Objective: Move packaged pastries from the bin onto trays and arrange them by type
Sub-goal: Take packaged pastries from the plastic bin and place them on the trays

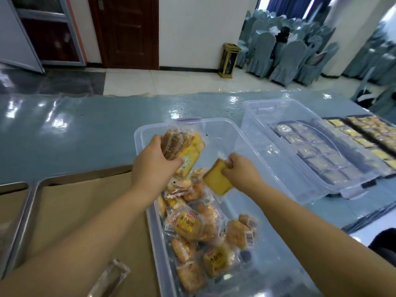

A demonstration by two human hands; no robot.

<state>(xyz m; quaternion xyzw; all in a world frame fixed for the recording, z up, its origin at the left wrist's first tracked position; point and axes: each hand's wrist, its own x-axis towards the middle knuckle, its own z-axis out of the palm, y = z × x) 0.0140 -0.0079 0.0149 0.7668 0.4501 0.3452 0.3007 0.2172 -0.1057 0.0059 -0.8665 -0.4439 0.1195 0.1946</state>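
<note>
Bright overhead light, glare on table (85, 125); edges warped, soft.

The left hand (155, 159) is gripping a stack of packets (182, 146) over the bin (150, 213); the right hand (240, 170) is pinching a yellow cake (216, 179).

The left grip (157, 162) hides its fingertips behind a stack of clear-wrapped brown and yellow pastries (182, 146); the right grip (237, 170) has its thumb lost under a wrapped yellow cake slice (216, 179). Below both, the clear plastic bin (216, 122) runs off the bottom edge, and right of the right grip, rows of wrapped square cakes (317, 161) blur behind a tilted clear tub (267, 116).
</note>
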